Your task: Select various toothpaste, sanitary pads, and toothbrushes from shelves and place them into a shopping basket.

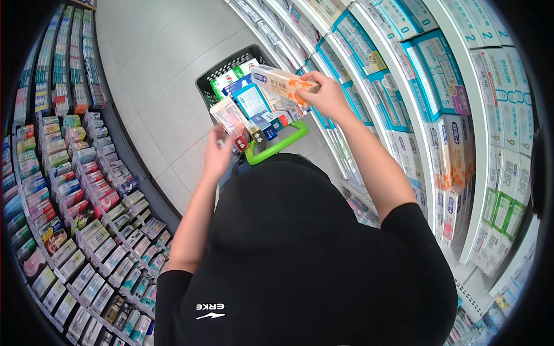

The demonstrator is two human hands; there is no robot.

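Right hand (328,95) is clamped on the end of a long cardboard box (283,83), white with orange marks, held level just above the black mesh basket (214,78), that arm stretched forward from the black sleeve. Left hand (218,153) is raised with fingers curled round the lower end of a flat, glossy packet (229,115), tilted over the basket's near side by the green handle (277,145). Inside sit stacked blue, white and green cartons; teal and white boxes (433,75) fill the right shelves, small pastel packs (86,190) the left.
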